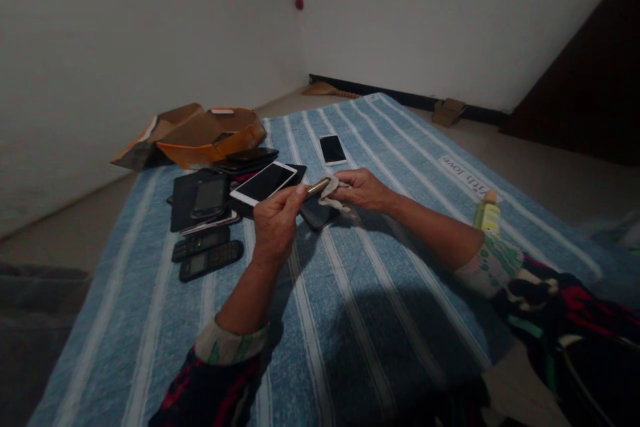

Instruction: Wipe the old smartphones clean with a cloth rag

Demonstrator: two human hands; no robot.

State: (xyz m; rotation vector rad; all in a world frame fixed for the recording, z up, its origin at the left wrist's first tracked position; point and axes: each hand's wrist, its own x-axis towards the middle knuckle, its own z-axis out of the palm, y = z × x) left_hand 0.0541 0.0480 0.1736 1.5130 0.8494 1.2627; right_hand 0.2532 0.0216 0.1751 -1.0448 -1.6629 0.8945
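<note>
Near the middle of the table, my left hand (277, 223) grips one end of a slim, gold-edged phone (317, 187), seen nearly edge-on. My right hand (366, 189) is closed on a pale cloth (330, 198), which wraps around the phone's other end. Below them a dark phone (317, 212) lies on the striped cover. Just left of the held phone, a white phone or small tablet (265, 183) with a black screen rests on other dark devices. Farther back lies a white phone (333, 149), screen up.
Stacked dark devices (210, 197) and two keypad phones (211, 260) lie at the left. Behind them stands a torn orange-and-brown cardboard box (210, 137). A small yellow-labelled bottle (487, 215) is beside my right forearm. A blue striped cloth (380, 260) covers the table.
</note>
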